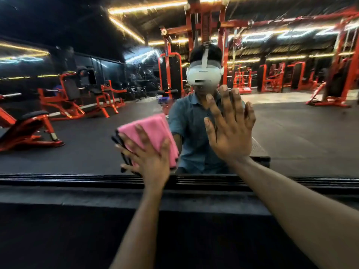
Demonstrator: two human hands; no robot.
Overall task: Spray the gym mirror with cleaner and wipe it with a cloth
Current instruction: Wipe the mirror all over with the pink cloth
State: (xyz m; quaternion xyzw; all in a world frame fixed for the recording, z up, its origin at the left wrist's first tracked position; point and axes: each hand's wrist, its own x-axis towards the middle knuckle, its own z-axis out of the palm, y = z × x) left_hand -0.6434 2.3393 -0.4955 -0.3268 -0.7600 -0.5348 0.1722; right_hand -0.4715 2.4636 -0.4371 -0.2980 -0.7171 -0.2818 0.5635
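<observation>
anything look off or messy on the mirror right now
Nothing looks damaged or askew. The mirror still carries fine droplets and streaks in its upper part, above the reflected headset. The left hand presses the folded pink cloth low on the glass; the right hand rests flat beside it.

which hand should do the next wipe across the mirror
Left. The left hand already presses the pink cloth flat on the mirror; the right hand is bare, fingers spread against the glass.
</observation>
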